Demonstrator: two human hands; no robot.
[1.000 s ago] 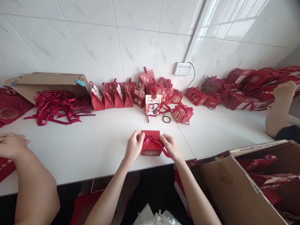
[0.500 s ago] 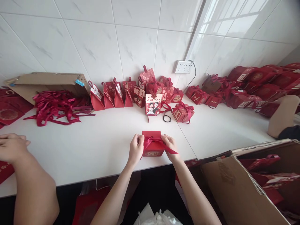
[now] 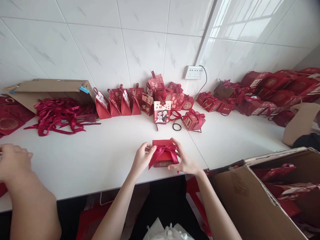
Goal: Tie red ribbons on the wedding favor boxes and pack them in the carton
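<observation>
A small red gift box (image 3: 163, 158) with a dark red ribbon bow (image 3: 163, 150) sits near the front edge of the white table (image 3: 100, 156). My left hand (image 3: 143, 157) is closed against the box's left side, fingertips at the bow. Wrapped round the box's right side is my right hand (image 3: 184, 159), its fingers curled over the top corner and thumb under the front.
Finished red boxes (image 3: 162, 100) line the tiled wall, one more (image 3: 193, 120) beside a black hair tie (image 3: 177, 126). Loose ribbons (image 3: 62, 115) spill from a cardboard box at left. An open carton (image 3: 262, 196) stands at right. Another person's arm (image 3: 22, 186) rests at far left.
My hands stopped pulling the ribbon ends and now clasp the box's sides; the bow sits tied on top. The other person's foot at far right dropped out of sight.
</observation>
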